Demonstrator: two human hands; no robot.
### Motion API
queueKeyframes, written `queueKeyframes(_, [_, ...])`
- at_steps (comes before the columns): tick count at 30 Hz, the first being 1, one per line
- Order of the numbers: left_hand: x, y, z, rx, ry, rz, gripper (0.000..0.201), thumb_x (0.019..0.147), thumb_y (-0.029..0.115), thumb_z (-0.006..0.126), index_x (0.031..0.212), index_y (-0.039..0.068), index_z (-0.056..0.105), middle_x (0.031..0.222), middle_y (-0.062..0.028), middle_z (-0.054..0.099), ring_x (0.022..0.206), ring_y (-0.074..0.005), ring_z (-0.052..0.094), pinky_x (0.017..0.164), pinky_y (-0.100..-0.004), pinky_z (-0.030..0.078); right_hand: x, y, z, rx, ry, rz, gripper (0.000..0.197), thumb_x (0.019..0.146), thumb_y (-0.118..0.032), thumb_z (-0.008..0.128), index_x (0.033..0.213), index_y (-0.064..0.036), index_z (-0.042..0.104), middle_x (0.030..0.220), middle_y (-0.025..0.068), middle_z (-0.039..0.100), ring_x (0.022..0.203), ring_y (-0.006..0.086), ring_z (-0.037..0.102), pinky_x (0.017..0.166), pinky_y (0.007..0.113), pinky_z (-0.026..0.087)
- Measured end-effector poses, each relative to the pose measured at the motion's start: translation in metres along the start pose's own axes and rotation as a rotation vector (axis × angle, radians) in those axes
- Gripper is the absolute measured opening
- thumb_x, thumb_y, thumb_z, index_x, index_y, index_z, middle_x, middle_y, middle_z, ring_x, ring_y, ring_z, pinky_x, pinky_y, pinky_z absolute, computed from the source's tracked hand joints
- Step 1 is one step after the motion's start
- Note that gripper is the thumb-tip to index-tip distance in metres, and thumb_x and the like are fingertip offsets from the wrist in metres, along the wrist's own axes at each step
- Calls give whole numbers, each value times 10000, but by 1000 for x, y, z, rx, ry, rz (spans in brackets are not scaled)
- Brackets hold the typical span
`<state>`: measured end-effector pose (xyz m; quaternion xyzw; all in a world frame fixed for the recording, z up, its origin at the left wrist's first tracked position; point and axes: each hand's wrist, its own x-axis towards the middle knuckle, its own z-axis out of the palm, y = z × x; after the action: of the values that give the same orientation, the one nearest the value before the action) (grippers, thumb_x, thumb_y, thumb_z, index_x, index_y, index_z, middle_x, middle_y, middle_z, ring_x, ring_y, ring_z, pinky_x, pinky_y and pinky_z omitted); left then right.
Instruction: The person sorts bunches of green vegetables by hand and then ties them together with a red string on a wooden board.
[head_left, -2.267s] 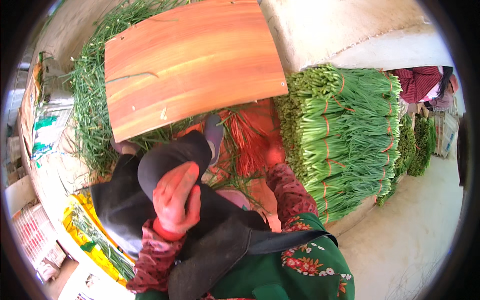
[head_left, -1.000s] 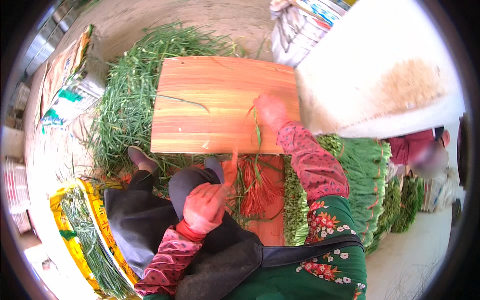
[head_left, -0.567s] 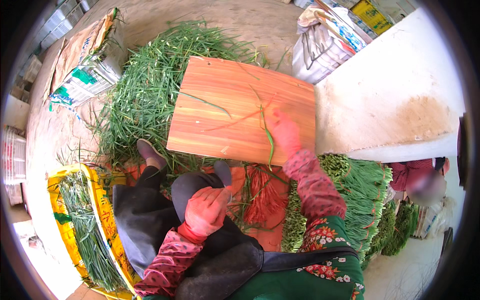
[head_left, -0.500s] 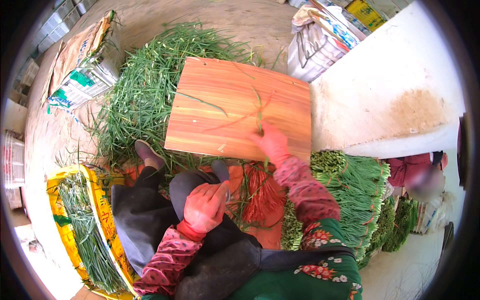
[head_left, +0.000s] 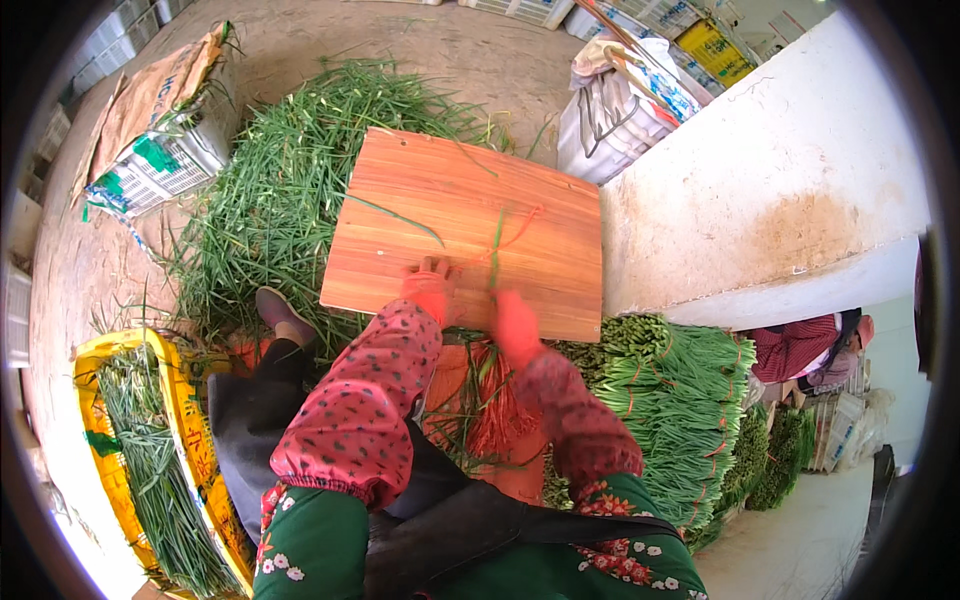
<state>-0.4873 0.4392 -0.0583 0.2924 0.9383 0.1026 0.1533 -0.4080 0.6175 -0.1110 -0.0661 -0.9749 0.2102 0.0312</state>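
Observation:
My left hand (head_left: 429,293), in an orange-red glove, rests at the near edge of a wood-grain board (head_left: 400,170). Its fingertips lie a little apart on the board, close to a thin red tie (head_left: 525,228). Just right of it, my right hand (head_left: 516,325), gloved the same way, is smeared by motion at the board's near edge, its fingers unclear. A green stalk (head_left: 498,235) runs up the board from above that hand and crosses the tie. Another loose green leaf (head_left: 395,215) lies further left. Below the board hangs a bunch of red ties (head_left: 497,410).
A heap of loose green stalks (head_left: 270,180) covers the floor left of the board. Tied green bundles (head_left: 675,400) are stacked at right, below a white wall (head_left: 740,200). A yellow crate (head_left: 85,400) of greens stands at left. Another person (head_left: 800,350) is at far right.
My left hand has moved from above my lap forward onto the board. My right hand has drawn back toward the board's near edge. The view has shifted slightly.

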Motion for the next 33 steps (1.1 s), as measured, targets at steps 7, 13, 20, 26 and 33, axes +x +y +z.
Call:
queueKeyframes(7, [9, 14, 17, -10, 128, -45, 718, 669, 426, 705, 1273, 106, 486, 1362, -54, 422, 1239, -275, 385, 960, -507, 364, -133, -7, -21, -37, -468, -116, 269, 929, -283, 506, 1081, -75, 583, 787, 215, 620, 669, 413, 604, 612, 451, 504])
queueKeyframes(13, [33, -7, 94, -35, 121, -331, 397, 796, 305, 528, 1141, 109, 529, 1198, -56, 531, 1116, -261, 473, 877, -459, 414, 34, -41, -38, 349, -81, 19, 386, 907, -290, 570, 1221, -68, 544, 992, 174, 619, 864, 278, 616, 759, 373, 484])
queueKeyframes(20, [-100, 63, -60, -490, 469, 149, 491, 764, 173, 648, 1197, -18, 517, 1199, -197, 556, 1078, -375, 555, 877, -440, 475, 70, 34, 19, 519, -130, -27, 466, 884, -269, 589, 1306, -92, 501, 1148, 171, 597, 992, 310, 595, 849, 380, 467])
queueKeyframes(26, [-350, -8, -68, -407, 706, -282, 416, 773, 57, 656, 1176, -11, 574, 1146, -190, 605, 1087, -347, 573, 963, -392, 441, -41, -6, -28, 409, -217, 64, 406, 898, -249, 582, 1254, -56, 548, 1101, 183, 627, 986, 304, 607, 874, 371, 458])
queueKeyframes(33, [-522, -120, 2, -105, 1135, -949, 371, 849, 95, 655, 1196, -3, 566, 1147, -160, 625, 1051, -293, 602, 921, -330, 456, -130, -43, -44, 760, -503, 254, 312, 916, -161, 572, 1178, 9, 583, 970, 114, 655, 892, 207, 614, 786, 301, 486])
